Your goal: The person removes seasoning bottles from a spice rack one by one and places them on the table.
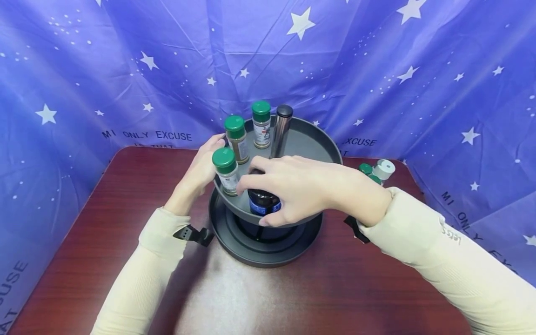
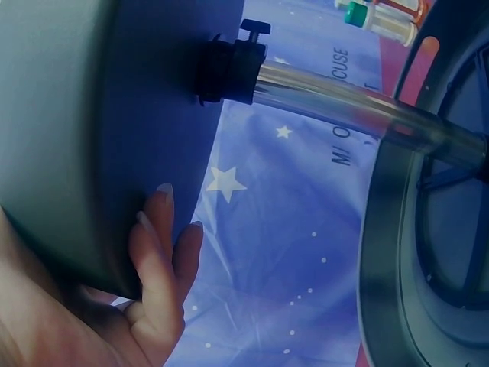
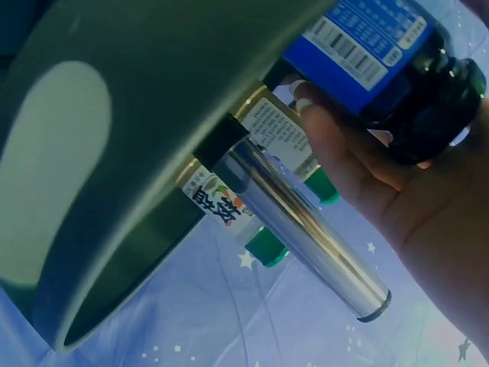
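Note:
My left hand [image 1: 204,164] grips the left edge of the round grey upper tray [image 1: 316,139]. In the left wrist view its fingers [image 2: 157,267] curl beneath the tray. My right hand [image 1: 307,186] holds a dark jar with a blue label [image 1: 264,201] at the tray's front, fingers and thumb around its sides. The right wrist view shows the jar's barcode label [image 3: 359,53] and black lid end. Three green-capped spice bottles stand along the tray's left side: a front one [image 1: 226,171], a middle one [image 1: 237,139] and a back one [image 1: 261,124].
A metal pole [image 1: 280,132] rises through the upper tray. Below sits a wider-set lower tray [image 1: 268,257] on the red-brown table [image 1: 356,288]. More bottles, including a white-capped one [image 1: 383,170], stand at the right behind my right forearm. A starry blue curtain [image 1: 259,56] hangs behind.

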`<action>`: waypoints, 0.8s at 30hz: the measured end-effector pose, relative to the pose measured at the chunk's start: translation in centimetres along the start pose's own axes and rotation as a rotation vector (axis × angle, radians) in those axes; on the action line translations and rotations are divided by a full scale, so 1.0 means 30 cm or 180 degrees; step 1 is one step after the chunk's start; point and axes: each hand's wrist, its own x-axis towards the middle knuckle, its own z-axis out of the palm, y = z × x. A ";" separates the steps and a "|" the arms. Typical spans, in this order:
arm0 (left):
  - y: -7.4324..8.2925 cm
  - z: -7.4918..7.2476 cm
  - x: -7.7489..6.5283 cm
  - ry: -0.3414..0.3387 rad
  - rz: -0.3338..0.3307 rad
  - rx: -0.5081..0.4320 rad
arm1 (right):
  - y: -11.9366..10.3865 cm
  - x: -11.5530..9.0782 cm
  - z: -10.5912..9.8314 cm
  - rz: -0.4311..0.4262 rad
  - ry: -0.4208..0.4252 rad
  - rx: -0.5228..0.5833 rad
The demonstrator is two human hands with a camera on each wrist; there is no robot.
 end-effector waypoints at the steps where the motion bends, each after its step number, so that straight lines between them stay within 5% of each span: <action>1: 0.000 0.001 0.000 -0.0006 0.0004 -0.0002 | 0.001 0.001 0.002 0.0002 -0.0006 -0.0008; 8: -0.001 0.008 0.002 -0.0028 0.0041 0.0014 | 0.004 0.005 0.016 -0.0046 0.0071 -0.0085; 24: -0.004 0.000 -0.003 0.0007 0.0050 -0.0026 | 0.024 0.039 0.093 -0.0372 0.1092 -0.0406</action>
